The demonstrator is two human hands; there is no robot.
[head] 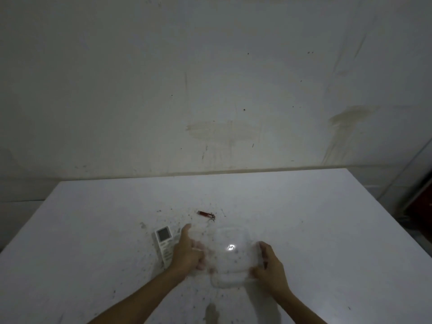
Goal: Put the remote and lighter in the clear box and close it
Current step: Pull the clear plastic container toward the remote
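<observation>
A clear plastic box (230, 256) sits on the white table (327, 230) in front of me. My left hand (189, 250) grips its left side and my right hand (268, 265) grips its right side. Whether the lid is lifted or flat I cannot tell, as the plastic is see-through and blurred. A white remote (163, 244) with a small screen lies just left of my left hand, its lower end hidden by my wrist. A dark red lighter (205, 214) lies on the table beyond the box, apart from both hands.
The table is speckled with dark marks and crumbs around the objects. A stained white wall (210, 90) rises behind the far edge. A dark object (420, 202) stands off the table's right side.
</observation>
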